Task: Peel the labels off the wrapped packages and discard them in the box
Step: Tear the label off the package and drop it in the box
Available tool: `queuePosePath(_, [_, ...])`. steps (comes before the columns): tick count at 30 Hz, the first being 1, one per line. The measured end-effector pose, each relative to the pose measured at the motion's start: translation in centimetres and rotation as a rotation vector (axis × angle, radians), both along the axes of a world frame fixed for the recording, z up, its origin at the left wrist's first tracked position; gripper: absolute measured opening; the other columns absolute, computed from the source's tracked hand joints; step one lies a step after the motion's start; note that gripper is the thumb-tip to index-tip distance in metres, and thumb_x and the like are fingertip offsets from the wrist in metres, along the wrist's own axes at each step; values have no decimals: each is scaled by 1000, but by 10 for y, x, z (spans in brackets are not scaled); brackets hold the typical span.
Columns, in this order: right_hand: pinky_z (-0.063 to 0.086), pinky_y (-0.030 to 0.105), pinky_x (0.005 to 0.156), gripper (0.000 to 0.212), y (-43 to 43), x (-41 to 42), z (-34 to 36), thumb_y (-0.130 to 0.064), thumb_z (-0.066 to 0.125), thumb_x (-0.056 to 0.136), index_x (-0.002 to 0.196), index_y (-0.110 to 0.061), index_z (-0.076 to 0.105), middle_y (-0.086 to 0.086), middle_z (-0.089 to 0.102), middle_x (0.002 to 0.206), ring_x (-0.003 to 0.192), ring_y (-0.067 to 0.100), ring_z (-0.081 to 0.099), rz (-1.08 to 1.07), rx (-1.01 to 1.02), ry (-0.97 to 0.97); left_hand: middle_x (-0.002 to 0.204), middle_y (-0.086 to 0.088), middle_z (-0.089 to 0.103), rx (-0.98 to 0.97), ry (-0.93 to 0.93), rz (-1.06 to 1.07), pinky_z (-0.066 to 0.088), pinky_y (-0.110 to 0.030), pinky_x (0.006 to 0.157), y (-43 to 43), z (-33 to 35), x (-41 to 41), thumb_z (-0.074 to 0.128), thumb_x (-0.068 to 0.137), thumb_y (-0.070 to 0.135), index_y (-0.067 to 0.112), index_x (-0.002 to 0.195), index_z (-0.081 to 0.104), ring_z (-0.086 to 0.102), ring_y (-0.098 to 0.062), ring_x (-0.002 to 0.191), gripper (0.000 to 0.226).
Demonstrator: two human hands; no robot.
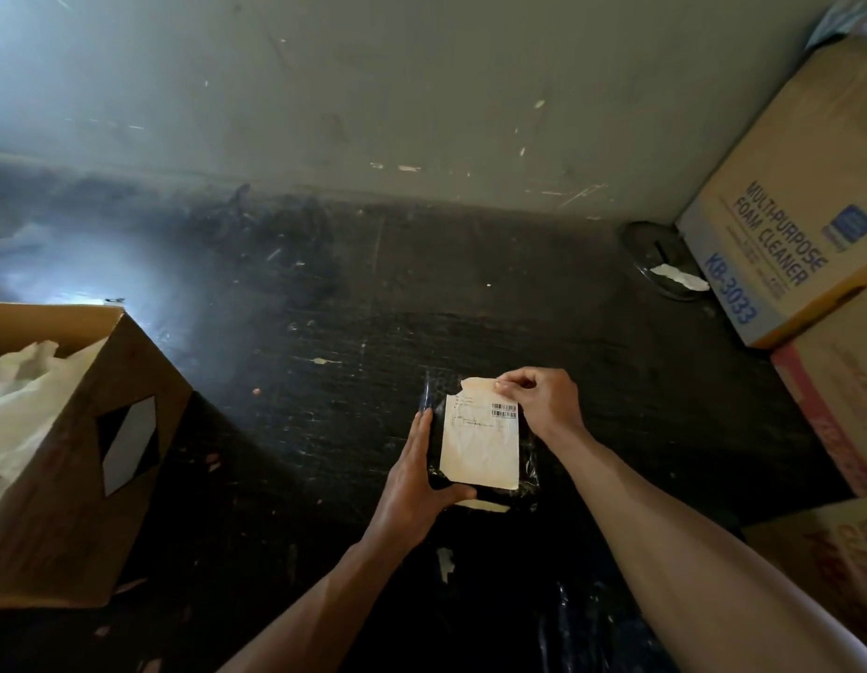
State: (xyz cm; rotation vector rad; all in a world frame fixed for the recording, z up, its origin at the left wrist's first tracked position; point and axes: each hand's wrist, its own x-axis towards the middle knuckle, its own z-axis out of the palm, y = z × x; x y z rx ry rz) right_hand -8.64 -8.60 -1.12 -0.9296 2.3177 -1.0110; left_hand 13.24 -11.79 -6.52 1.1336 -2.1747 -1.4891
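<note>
I hold a small package [528, 471] wrapped in black plastic above the dark floor. A pale paper label [480, 444] with barcodes covers most of its top face. My left hand [417, 483] grips the package's left edge and near corner. My right hand [543, 398] pinches the label's far right corner, which is lifted slightly off the wrap. An open cardboard box [77, 459] stands to the left with crumpled white paper inside.
Stacked cartons line the right side, the top one [800, 201] printed "Multipurpose Foam Cleaner". A round metal floor fitting [664, 259] with a paper scrap lies by the wall. More black-wrapped packages [582, 619] lie on the floor near my arms.
</note>
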Motion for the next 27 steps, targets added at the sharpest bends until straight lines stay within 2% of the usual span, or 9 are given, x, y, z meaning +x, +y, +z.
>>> queuePosePath(3, [54,24,84,10,6,-1,0,-18,77,86,96,-19,80,-8,75,94,92,5,68,5,-45,-49,166,7,14,1,-8,-16,25,-44,121,0,-2,2,88,72,30,32,159,1,16,-14,151,123])
queuePosePath(8, [58,23,79,8,11,0,11,-13,75,87,94,-18,77,-4,75,95,91,7,71,52,-116,-160,165,7,20,14,-30,-47,27,-46,120,-6,-7,9,86,75,29,42,156,0,23,-15,149,118])
queuePosePath(12, [58,22,73,6,18,-1,24,-11,75,87,89,-16,77,0,77,91,87,11,74,73,-156,-227,164,6,23,8,-24,-35,26,-39,121,-4,-7,11,85,77,28,40,157,3,25,-13,148,115])
queuePosePath(16, [59,23,73,2,22,-2,44,-12,75,87,89,-12,76,2,77,89,83,9,74,122,-171,-208,164,5,24,6,-25,-32,26,-40,121,-1,-4,11,84,78,30,37,158,3,24,-14,149,114])
queuePosePath(19, [60,25,77,3,28,0,53,-14,74,88,90,-13,76,0,77,92,88,9,74,150,-153,-198,164,4,22,5,-31,-38,25,-41,121,0,-3,13,83,79,30,36,158,2,23,-15,149,114])
queuePosePath(27, [58,24,79,6,30,11,45,-15,72,90,95,-17,74,-5,74,93,90,8,71,121,-111,-39,166,4,15,6,-22,-61,23,-44,122,1,-1,13,83,79,28,37,158,-1,18,-17,151,116])
